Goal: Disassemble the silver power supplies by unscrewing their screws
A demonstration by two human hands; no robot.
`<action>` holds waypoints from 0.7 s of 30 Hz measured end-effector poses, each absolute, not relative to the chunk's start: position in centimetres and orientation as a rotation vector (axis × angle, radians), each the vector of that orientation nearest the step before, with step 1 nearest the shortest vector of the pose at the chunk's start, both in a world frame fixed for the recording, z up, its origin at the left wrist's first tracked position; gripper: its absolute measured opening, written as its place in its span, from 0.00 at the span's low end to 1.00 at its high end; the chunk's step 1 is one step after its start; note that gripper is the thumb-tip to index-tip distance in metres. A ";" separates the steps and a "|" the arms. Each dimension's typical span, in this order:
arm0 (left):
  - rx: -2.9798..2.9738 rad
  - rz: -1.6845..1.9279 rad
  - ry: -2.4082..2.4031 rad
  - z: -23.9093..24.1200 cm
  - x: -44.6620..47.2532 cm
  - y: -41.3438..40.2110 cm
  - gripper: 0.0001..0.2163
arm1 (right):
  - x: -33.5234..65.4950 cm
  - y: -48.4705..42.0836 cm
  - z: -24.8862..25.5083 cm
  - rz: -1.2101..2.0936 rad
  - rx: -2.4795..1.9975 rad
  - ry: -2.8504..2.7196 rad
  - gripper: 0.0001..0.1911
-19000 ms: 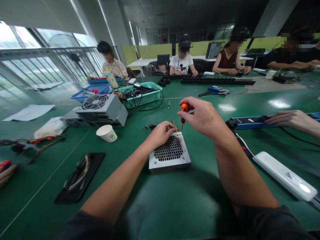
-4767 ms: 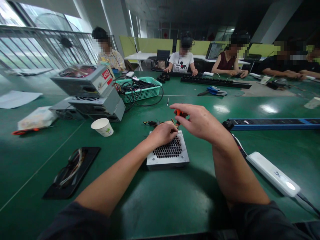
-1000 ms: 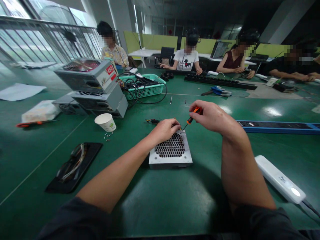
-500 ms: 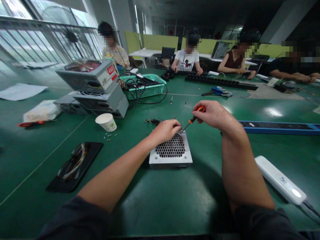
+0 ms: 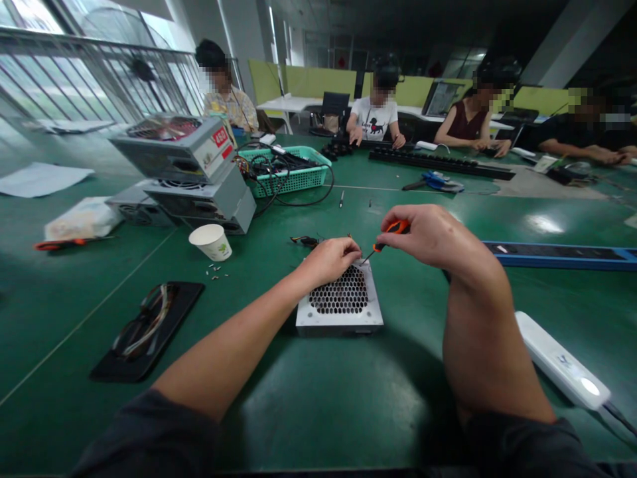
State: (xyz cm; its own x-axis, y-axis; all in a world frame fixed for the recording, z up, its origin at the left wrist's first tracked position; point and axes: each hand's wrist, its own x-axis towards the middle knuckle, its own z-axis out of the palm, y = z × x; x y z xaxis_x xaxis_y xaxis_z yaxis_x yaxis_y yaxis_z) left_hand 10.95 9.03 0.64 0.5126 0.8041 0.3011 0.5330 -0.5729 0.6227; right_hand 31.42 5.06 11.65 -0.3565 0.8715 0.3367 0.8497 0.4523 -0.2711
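A grey power supply unit [image 5: 373, 307] with a honeycomb grille lies flat on the green table in front of me. My left hand [image 5: 332, 260] rests over its far edge, fingers curled and closed on that side; the fingertips are partly hidden. In my right hand [image 5: 415, 229] is an orange and black screwdriver [image 5: 398, 228], its handle wrapped by my fingers. The slanting shaft reaches down to the unit's far right corner, close to my left fingertips. Just behind the unit lies a bundle of wires [image 5: 304, 241].
Left stand a paper cup [image 5: 212, 243], small screws [image 5: 215, 268], a black tray [image 5: 109, 364] with cables, and stacked power supplies [image 5: 199, 192]. A green basket [image 5: 293, 179] stands behind. A white power strip [image 5: 560, 358] and blue-edged bar [image 5: 562, 255] lie right. Several people sit across the table.
My right wrist has turned and shifted slightly right, and the screwdriver handle sits differently in my fingers. Its tip stays at the same corner. My left hand has hardly moved.
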 end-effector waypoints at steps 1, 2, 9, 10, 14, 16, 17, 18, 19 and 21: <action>2.301 0.799 1.092 0.7 10.9 9.0 0.09 | 31.2 4.6 11.8 0.057 -1.413 -2.307 0.05; 2.301 0.800 1.089 0.6 10.9 9.0 0.10 | 31.0 4.4 11.9 0.052 -1.393 -2.325 0.05; 2.329 0.819 1.083 0.4 10.9 9.2 0.09 | 31.6 5.3 11.5 0.047 -1.469 -2.270 0.07; 2.331 0.820 1.083 0.4 11.0 9.2 0.09 | 31.8 5.5 11.4 0.069 -1.477 -2.269 0.07; 2.321 0.821 1.080 0.4 11.0 9.2 0.09 | 32.1 6.3 11.2 0.191 -1.509 -2.221 0.09; 2.309 0.823 1.076 0.4 11.0 9.2 0.09 | 32.2 6.7 11.0 0.312 -1.515 -2.160 0.08; 2.305 0.822 1.077 0.4 11.0 9.2 0.09 | 32.2 6.8 10.9 0.371 -1.513 -2.133 0.08; 2.304 0.819 1.080 0.4 11.0 9.1 0.09 | 32.2 7.0 10.9 0.421 -1.509 -2.109 0.08; 2.305 0.816 1.085 0.4 11.0 9.1 0.09 | 32.2 7.1 10.8 0.459 -1.504 -2.089 0.08; 2.308 0.810 1.093 0.5 11.0 9.1 0.09 | 32.3 7.4 10.5 0.519 -1.499 -2.054 0.08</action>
